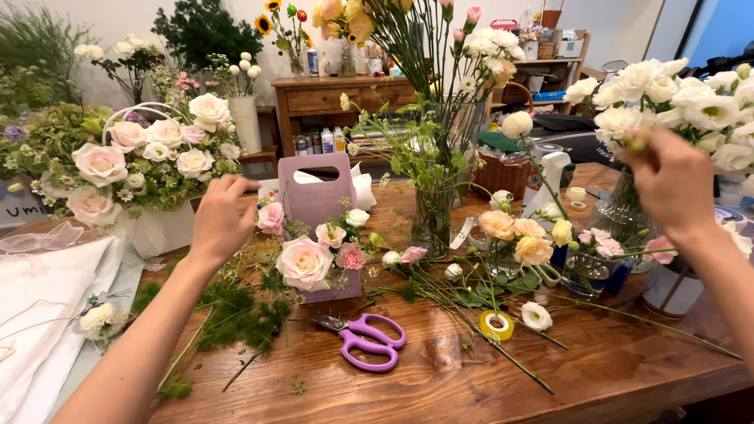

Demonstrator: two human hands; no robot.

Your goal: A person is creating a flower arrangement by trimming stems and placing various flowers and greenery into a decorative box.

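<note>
Wooden table (440,377): hands (222,220) reach mauve box (316,200), white blooms (667,98).

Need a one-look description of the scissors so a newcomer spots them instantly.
Start at the wooden table, then find the mauve box with a handle cutout at its centre, flowers packed against its front. Just in front of it, toward the viewer, lie the scissors: flat, shut, the only thing with bright purple loop handles.
</note>
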